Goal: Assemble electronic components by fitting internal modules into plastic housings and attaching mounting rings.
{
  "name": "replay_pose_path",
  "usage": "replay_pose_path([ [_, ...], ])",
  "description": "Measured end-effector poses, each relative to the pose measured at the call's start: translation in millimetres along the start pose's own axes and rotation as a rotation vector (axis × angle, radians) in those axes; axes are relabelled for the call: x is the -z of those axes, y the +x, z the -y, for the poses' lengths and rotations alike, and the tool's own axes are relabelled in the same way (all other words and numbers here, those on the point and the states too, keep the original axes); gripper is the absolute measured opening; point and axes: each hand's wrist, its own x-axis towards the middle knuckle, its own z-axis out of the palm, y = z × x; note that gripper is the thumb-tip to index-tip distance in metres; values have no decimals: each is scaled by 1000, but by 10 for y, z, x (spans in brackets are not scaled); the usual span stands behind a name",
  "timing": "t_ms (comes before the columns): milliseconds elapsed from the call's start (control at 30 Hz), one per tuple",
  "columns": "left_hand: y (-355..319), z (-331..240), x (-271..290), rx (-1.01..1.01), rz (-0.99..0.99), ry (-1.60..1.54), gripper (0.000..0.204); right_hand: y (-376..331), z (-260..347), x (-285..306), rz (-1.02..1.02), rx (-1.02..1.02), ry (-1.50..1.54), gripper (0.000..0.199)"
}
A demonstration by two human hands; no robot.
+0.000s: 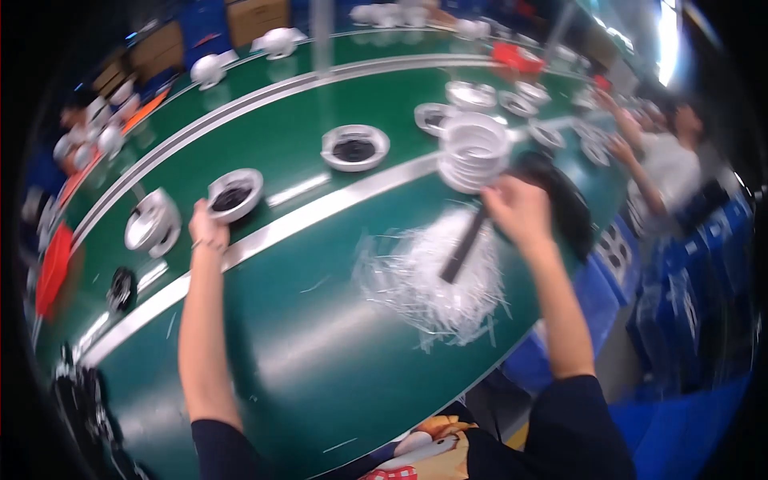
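Note:
My left hand (210,227) grips the near-left rim of a round white housing (235,195) with a black coiled-looking part inside, at the edge of the green belt. My right hand (518,210) is closed around the upper end of a dark, flat-looking bar (464,246), whose kind I cannot make out. The bar slants down over a heap of clear plastic strips (448,300). Just beyond my right fingers stands a stack of white rings (474,148); whether the fingers touch it is unclear.
A second white housing (355,149) lies on the green belt (296,120), and a white part (152,224) sits to the left. A black bag-like object (564,200) lies right of my hand. Blue crates (680,304) and a co-worker (672,168) are at the right.

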Motion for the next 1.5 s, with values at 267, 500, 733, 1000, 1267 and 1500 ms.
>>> replay_pose_path([
  [267, -361, -240, -150, -368, -118, 719, 63, -301, -736, -116, 242, -2, -502, 15],
  [500, -598, -1636, 788, -1079, -348, 1242, 46, -441, -315, 481, -30, 26, -340, 10],
  [733, -142, -2071, 2017, -378, -833, 1708, 57, -629, 1066, -65, 292, 475, -26, 9],
  [1000, -95, -2291, 2353, -230, -581, 1073, 66, -1132, 1983, -859, 735, 947, 310, 38],
  [1267, -1364, -1638, 1637, 69, -123, 167, 12, -1248, 2203, -1216, 940, 986, 514, 42],
  [1500, -2095, -1106, 1188, 76, -33, -77, 32, -1415, 2594, -1140, 1220, 1011, 116, 107],
])
